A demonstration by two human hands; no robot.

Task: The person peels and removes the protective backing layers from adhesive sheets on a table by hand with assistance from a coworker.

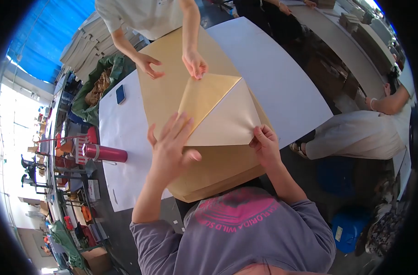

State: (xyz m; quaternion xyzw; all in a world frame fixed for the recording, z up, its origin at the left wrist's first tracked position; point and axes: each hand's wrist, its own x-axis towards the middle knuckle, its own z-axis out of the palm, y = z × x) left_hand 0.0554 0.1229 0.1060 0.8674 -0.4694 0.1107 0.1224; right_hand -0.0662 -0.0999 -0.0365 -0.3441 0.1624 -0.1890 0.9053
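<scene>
Sheet point(227, 117) pinched at one corner atop gold stack point(225, 167)

I inspect from a distance, by the head camera. The sheet lies on top of the gold stack, its gold part and its pale part meeting along a bright, straight diagonal line. Creases fan through the pale part from the corner at the stack's right side.

My right grip point(265, 144) is closed in a pinch on that corner, thumb against fingers. My left grip point(169, 149) is wide open over the stack's left side, fingers spread and overlapping the sheet's gold part; it has hold of nothing. I cannot tell whether those fingers press down.

A co-worker point(147, 18) stands at the far end of the gold stack. One hand point(195, 63) of that person nips the sheet's far edge; the other hand point(149, 65) is partly open above the stack's far left.

The gold stack rests on a white tabletop point(282, 78). Left of the stack I record a phone point(121, 94) lying flat and, nearer the stack's near end, a pink bottle point(110, 153). Farther left of the stack, past the tabletop's edge, is a green sack point(80, 101) holding brown material. Well to the stack's right, a person in pale trousers point(355, 137) sits.
</scene>
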